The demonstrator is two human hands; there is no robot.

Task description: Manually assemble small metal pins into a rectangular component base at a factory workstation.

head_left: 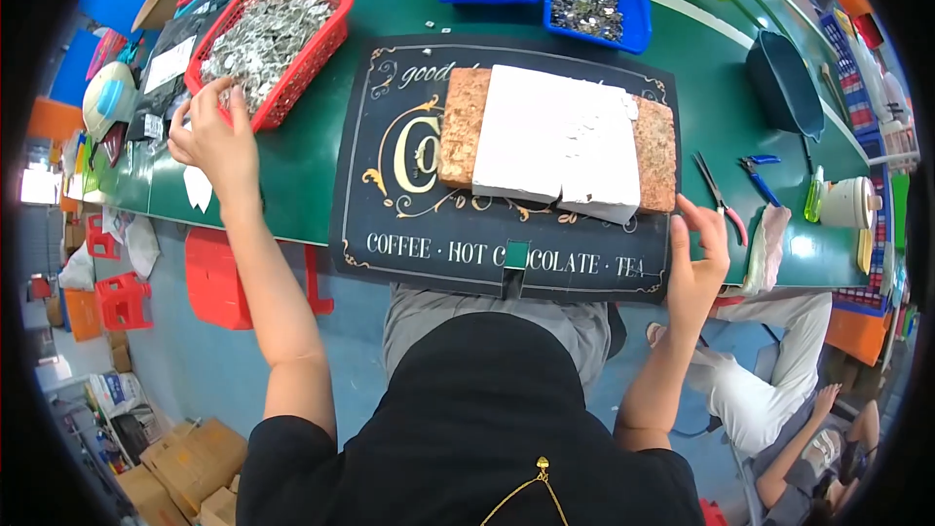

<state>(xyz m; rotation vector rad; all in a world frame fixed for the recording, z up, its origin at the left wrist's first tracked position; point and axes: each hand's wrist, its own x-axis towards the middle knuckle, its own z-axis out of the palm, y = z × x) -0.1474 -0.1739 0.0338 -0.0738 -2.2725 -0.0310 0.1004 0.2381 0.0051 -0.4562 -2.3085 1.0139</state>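
My left hand (216, 138) is at the near side of a red plastic basket (310, 78), its fingers spread and slightly bent by the rim. Small silvery metal pieces (268, 34) fill the basket. On a dark printed mat (429, 224) lies a reddish-brown brick (657, 151) with a white block (550, 131) over its middle. The block has a notch at its near edge and several small pieces on its right part. My right hand (703, 248) rests by the mat's right edge, near the brick's corner, fingers apart and nothing visible in them.
Two blue bins (623, 19) of small metal parts stand at the far side. Right of the mat lie long-nosed pliers (719, 197), blue-handled cutters (760, 180), a cloth (767, 248) and a green bottle (814, 195). Another person (769, 380) sits at the lower right.
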